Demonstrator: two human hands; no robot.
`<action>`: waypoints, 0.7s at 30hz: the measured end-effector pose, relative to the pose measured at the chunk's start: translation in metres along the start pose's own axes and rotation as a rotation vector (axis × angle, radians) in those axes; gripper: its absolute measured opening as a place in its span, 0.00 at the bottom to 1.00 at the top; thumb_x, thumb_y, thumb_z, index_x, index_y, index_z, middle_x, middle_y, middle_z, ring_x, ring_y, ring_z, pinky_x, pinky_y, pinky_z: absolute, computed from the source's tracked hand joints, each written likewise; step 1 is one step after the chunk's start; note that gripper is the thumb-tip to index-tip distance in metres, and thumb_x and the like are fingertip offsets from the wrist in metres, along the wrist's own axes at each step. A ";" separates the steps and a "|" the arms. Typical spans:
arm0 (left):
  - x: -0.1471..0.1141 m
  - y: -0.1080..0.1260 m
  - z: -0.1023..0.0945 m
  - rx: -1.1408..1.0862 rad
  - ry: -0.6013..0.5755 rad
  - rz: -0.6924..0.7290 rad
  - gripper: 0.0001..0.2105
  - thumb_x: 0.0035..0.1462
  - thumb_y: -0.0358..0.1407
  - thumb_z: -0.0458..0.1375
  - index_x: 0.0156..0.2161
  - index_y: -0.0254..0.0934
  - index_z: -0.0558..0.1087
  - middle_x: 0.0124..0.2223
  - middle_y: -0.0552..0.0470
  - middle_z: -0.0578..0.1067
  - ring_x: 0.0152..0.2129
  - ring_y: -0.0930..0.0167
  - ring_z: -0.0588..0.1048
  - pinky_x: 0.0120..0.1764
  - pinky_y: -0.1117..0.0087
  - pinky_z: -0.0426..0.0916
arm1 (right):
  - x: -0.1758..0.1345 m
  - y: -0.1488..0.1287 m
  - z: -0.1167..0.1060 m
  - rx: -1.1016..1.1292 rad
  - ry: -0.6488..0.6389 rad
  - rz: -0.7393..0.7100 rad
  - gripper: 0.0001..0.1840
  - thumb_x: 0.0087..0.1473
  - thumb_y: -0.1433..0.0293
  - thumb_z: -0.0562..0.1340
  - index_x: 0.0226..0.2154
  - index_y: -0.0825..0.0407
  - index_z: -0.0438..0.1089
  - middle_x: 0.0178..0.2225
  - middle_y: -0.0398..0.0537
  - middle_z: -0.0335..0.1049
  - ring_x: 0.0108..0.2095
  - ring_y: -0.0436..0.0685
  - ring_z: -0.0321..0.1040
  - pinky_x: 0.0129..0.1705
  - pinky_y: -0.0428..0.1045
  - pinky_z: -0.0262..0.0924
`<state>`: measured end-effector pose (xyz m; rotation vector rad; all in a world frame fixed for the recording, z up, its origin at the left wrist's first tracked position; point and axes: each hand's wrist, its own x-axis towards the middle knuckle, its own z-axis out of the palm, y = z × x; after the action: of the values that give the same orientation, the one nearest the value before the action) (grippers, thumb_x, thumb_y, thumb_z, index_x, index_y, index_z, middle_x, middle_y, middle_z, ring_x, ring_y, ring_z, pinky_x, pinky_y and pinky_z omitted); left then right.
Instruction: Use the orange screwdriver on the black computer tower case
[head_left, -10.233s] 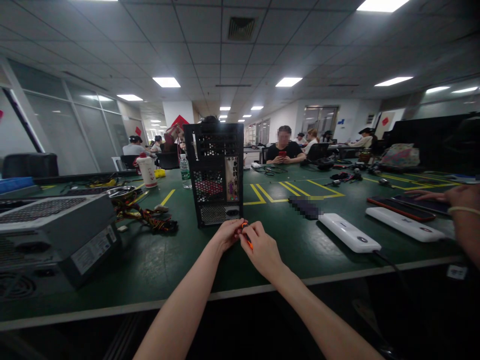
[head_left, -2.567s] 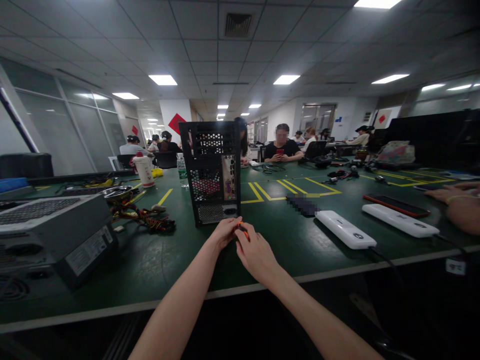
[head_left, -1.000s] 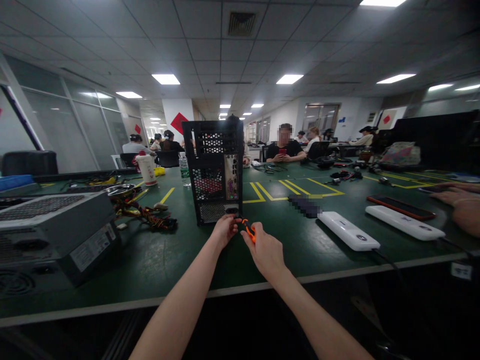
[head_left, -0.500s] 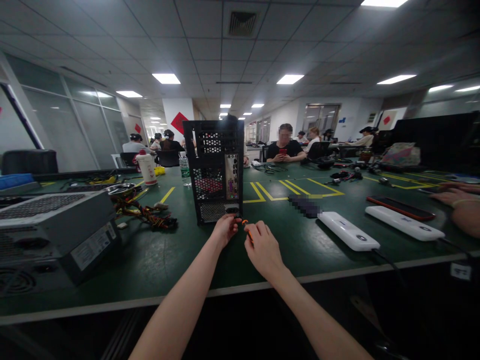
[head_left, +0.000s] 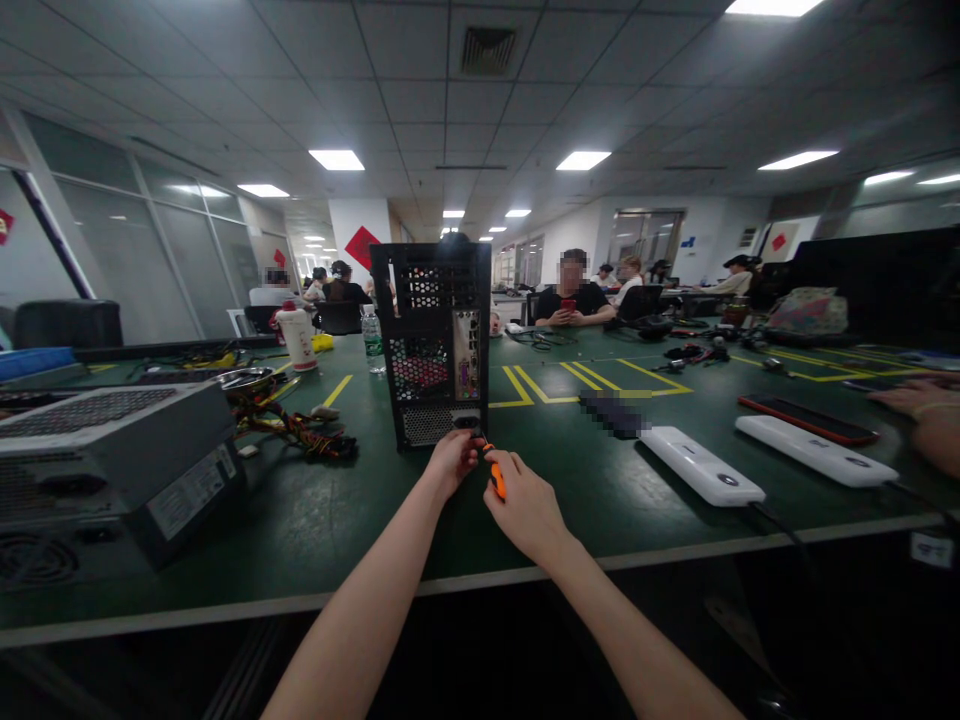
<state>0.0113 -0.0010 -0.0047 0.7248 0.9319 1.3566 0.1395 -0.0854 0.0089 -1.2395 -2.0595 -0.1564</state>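
Observation:
A black computer case (head_left: 431, 325) stands upright on the green table, its rear panel facing me. My right hand (head_left: 525, 505) is closed around an orange-handled screwdriver (head_left: 497, 480). The thin shaft points up and away, toward the case's lower right corner. Just left of it, my left hand (head_left: 452, 462) sits at the power supply area with thumb and fingers pinched together near the screwdriver's tip. Anything between those fingertips is too small to make out.
Grey power supplies (head_left: 112, 470) are stacked at the left, beside tangled cables (head_left: 322, 440). A water bottle (head_left: 373, 340) and a white cup (head_left: 298, 335) stand behind. White handheld devices (head_left: 701, 465) lie to the right. Another person's hand (head_left: 911, 395) rests at the far right.
My right hand has turned the screwdriver, so more of its orange handle and its shaft now show. The left hand keeps nearly the same place. The view has shifted slightly.

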 end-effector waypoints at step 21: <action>-0.001 0.001 -0.001 -0.005 -0.020 -0.004 0.05 0.48 0.30 0.53 0.33 0.32 0.63 0.26 0.50 0.70 0.13 0.82 0.62 0.16 0.80 0.56 | 0.001 -0.001 -0.001 0.158 0.092 -0.081 0.10 0.50 0.72 0.50 0.37 0.53 0.59 0.43 0.51 0.56 0.38 0.51 0.62 0.36 0.47 0.61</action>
<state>0.0103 -0.0023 -0.0038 0.7309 0.9129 1.3452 0.1396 -0.0857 0.0105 -1.0347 -2.0021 -0.0847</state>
